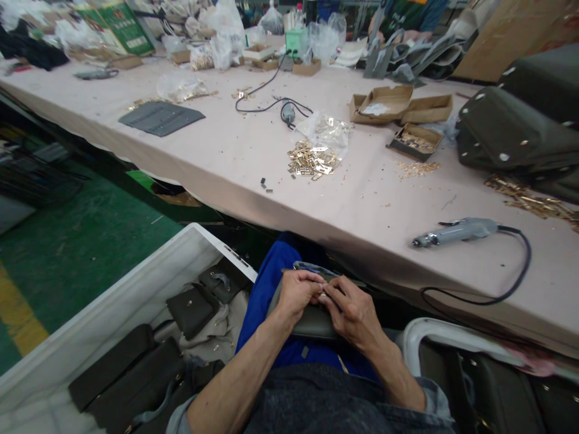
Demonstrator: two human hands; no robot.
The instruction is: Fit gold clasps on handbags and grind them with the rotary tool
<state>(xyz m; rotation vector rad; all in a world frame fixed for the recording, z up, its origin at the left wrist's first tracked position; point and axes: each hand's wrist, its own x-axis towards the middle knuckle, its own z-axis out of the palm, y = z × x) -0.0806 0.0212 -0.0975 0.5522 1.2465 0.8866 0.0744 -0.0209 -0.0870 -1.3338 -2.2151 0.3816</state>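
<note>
Above my lap, my left hand [299, 293] and my right hand [350, 304] meet with their fingertips pinched together. What they hold between them is too small to make out; a shiny bit shows at the fingertips. Under both hands lies a dark olive bag [316, 321] across my blue-clad legs, with a strip of clear plastic behind it. On the table, in front of me, is a pile of gold metal pieces [312, 160]. A grey electric screwdriver [456, 232] lies to the right, its cable looping over the table's edge.
A white bin [193, 232] with olive bags stands at the left, and another white container [425, 328] at the lower right. Cardboard boxes [389, 99] and a large olive bag [511, 132] sit on the table [235, 163]. A person stands across it.
</note>
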